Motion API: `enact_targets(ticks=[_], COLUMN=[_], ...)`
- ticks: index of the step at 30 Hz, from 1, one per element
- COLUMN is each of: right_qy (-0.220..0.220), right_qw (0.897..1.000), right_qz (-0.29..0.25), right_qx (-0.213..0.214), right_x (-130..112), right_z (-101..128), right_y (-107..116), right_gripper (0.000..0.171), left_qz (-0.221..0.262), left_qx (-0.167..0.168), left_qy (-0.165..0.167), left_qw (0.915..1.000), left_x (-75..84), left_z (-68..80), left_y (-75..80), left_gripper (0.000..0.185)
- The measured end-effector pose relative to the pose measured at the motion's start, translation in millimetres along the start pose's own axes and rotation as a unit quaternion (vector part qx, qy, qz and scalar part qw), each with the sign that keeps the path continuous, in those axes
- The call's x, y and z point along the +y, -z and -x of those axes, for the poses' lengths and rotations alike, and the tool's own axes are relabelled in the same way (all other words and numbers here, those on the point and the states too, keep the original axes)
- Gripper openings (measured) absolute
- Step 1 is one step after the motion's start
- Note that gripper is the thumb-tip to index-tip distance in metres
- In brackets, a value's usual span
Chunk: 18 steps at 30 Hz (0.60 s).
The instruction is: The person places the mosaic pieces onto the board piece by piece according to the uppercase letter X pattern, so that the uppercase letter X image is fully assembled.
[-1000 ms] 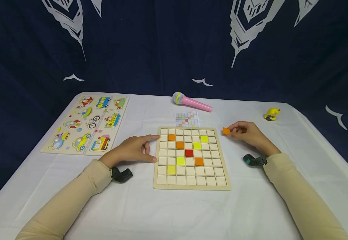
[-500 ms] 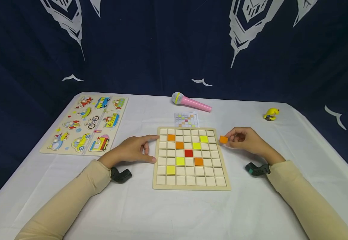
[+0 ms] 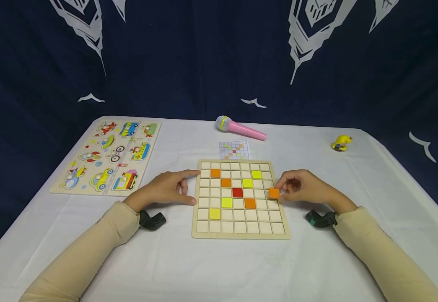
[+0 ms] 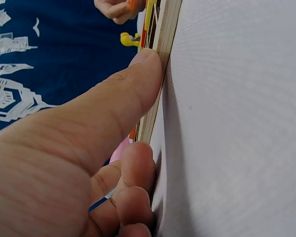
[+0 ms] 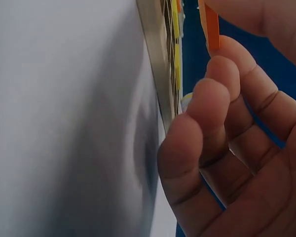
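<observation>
On the white table (image 3: 211, 268), a wooden grid board (image 3: 240, 235) lies flat in front of the person, holding mostly plain tiles with orange, yellow and one red tile set among them. The right hand (image 3: 305, 189) pinches an orange tile (image 3: 274, 193) between thumb and fingertips and holds it over the board's right-hand columns, just right of the orange tile already seated below the red one; whether the held tile touches the board cannot be told. From the right wrist view the orange tile (image 5: 212, 27) shows edge-on between thumb and forefinger, with the remaining fingers (image 5: 207, 113) curled loosely beneath it. The left hand (image 3: 164, 189) rests on the table against the board's left edge, grasping nothing: forefinger extended along the upper left corner, thumb touching the rim lower down. The left wrist view confirms the thumb (image 4: 133, 84) pressed flat against the wooden rim (image 4: 165, 44). A small pattern card (image 3: 234, 149) lies just beyond the board's far edge, with a pink toy microphone (image 3: 241, 129) behind it. A vehicle puzzle board (image 3: 109, 155) sits well apart at the left, and a small yellow figure (image 3: 341, 143) stands near the far right corner.
</observation>
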State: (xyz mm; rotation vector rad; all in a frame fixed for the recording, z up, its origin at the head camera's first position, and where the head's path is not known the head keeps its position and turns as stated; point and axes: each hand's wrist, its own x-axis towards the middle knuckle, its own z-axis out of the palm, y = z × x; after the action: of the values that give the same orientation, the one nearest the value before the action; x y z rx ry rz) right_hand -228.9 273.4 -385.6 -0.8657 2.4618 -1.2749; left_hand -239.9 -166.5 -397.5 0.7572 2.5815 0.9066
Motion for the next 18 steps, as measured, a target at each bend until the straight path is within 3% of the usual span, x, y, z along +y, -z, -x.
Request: enact_targets(ticks=[18], right_qy=[0.046], right_qw=[0.994], right_qz=[0.011], right_qx=[-0.102], right_x=[-12.6], right_z=[-4.1], right_y=[-22.7], right_gripper=[0.022], left_qz=[-0.004], left_qx=[0.000], left_qy=[0.002], left_qw=[1.0000], left_x=[0.1], left_z=[-0.3], left_y=[0.1], left_gripper=[0.090])
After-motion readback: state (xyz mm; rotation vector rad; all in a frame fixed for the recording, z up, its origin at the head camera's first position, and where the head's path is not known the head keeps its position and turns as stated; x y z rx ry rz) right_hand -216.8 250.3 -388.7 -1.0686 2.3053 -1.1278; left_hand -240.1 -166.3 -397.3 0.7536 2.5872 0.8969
